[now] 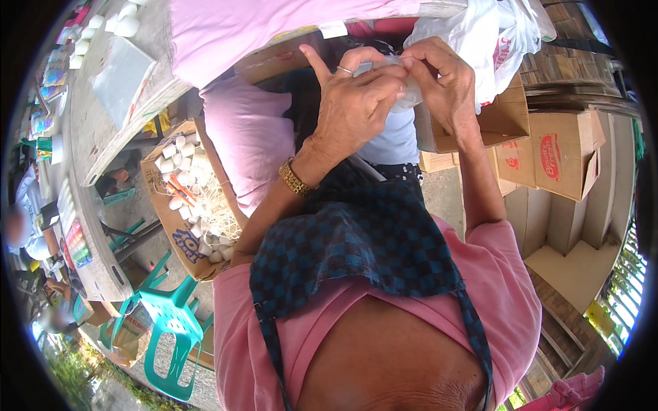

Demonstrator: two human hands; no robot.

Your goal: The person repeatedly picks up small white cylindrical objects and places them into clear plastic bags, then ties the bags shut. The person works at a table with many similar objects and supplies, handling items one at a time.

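Observation:
Both hands meet at the top centre over my lap, gripping a small piece of translucent plastic, apparently a bag. My left hand wears a ring and has a gold watch or bracelet at its wrist. Its thumb points away while the other fingers curl on the plastic. With thumb and forefinger, my right hand pinches the plastic's upper edge. Fingers cover much of it, so its contents cannot be told. A white plastic carrier bag lies just beyond my right hand.
At left, a cardboard box holds white candle-like pieces, pale strands and orange-handled scissors. Pink cloth drapes the table. Cardboard boxes stand right; a green plastic chair stands lower left. People sit far left.

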